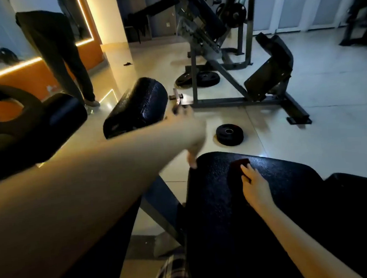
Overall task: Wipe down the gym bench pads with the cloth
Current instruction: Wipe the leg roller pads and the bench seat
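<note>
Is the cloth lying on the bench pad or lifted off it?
On it: the right hand presses the dark red cloth against the black bench pad, near its far end.

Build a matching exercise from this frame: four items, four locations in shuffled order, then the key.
Items:
1. cloth
2. left hand
3. weight plates
4. roller pad

Places:
a. on the floor beyond the bench pad
b. under the right hand, on the bench pad
c. at the bench pad's far left corner
d. raised off the floor, past the left forearm

Pairs: 1-b; 2-c; 3-a; 4-d
</note>
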A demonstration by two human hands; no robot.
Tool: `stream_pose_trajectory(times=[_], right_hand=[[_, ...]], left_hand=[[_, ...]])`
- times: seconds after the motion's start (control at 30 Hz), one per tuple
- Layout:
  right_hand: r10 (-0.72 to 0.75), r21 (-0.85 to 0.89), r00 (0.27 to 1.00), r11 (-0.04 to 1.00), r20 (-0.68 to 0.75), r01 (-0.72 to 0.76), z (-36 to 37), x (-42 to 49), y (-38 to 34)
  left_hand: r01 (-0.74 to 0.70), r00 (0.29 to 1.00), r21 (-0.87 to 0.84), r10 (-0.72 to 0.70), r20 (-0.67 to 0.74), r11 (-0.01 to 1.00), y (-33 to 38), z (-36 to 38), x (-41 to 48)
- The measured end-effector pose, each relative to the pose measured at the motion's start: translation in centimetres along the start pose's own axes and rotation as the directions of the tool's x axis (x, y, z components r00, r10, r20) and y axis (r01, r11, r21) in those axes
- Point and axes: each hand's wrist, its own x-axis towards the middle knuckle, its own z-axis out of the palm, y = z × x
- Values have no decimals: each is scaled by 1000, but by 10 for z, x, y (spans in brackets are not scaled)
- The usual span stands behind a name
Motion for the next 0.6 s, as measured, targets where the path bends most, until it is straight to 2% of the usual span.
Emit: stream_pose_trajectory(times=[0.07,0.1,0.23,0.27,0.33,0.4,0.47,0.57,0.6], right_hand=[[-106,-333,993,935,60,120,10,26,11],[-159,-442,984,879,85,180,15,38,10],[-228,-536,961,797,158,277,27,74,-1],[-240,-555,954,776,177,298,28,74,0],[-282,-537,932,762,229,363,28,57,7],[-360,-417,893,792,271,445,22,24,18],[-418,-314,850,800,322,512,6,-15,35],[-450,-270,799,775,399,572,-29,-76,69],[-446,-254,795,781,411,570,-40,-93,78]], left_hand=[[-159,980,-58,165,114,986,51,13,-10],[-178,969,-103,192,156,979,75,26,-15],[-174,924,-273,253,288,946,119,88,-3],[-177,914,-265,258,313,948,123,97,-10],[-182,885,-251,269,379,951,125,113,-15],[-139,880,-284,249,403,949,126,128,-12],[-87,890,-303,211,405,949,134,131,-8],[59,917,-457,133,377,887,154,126,1],[66,925,-480,127,359,875,158,122,2]])
